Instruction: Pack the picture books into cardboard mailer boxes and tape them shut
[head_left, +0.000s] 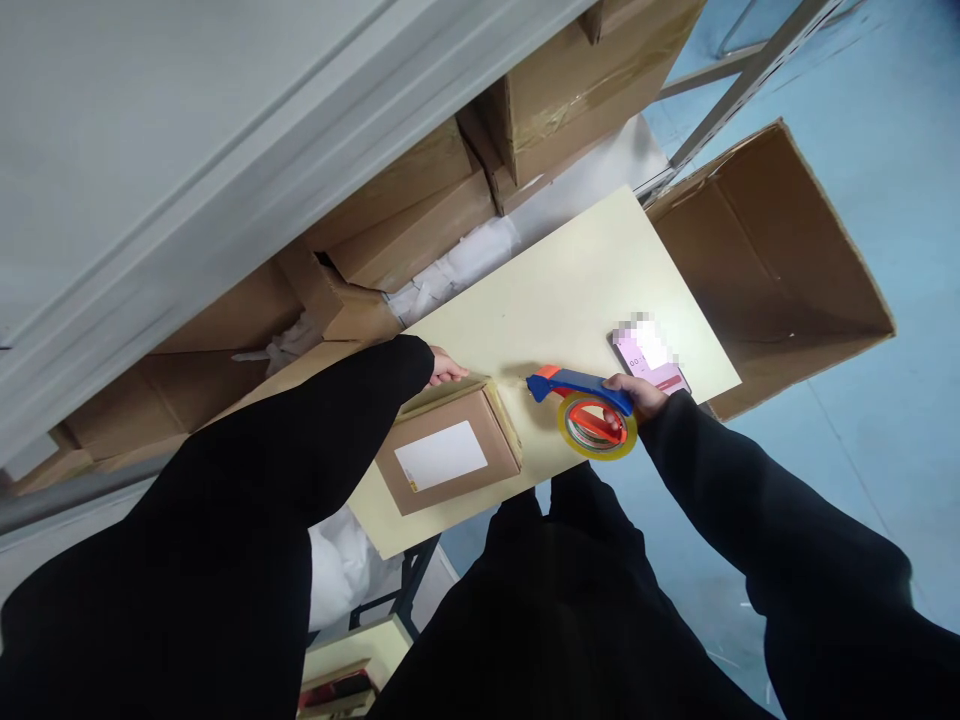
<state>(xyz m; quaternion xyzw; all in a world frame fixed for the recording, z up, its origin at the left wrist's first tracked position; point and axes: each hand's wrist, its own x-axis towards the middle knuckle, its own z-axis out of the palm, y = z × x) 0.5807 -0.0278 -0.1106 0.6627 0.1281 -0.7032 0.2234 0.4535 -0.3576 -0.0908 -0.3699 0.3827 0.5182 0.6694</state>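
**Box closed and labelled; taping looks unfinished**

Our box (496,442) lies on the table (551,285), at 7 o'clock from the middle of our view, shut, with a white label (441,455) on its top. Tape seems to run along its 2 o'clock side. With the dispenser (576,381) out, we judge that some taping remains, though how much we cannot tell.

Our right hand (643,394) grips the dispenser, at 3 o'clock from the box. Our left hand (448,368) is at the box's 12 o'clock edge, fingers drawn narrow; whether it pinches tape or touches cardboard is unclear.

Our left sleeve (352,400) covers the box's 10 o'clock corner, the underside is hidden, and the phone (649,368) is partly pixelated.
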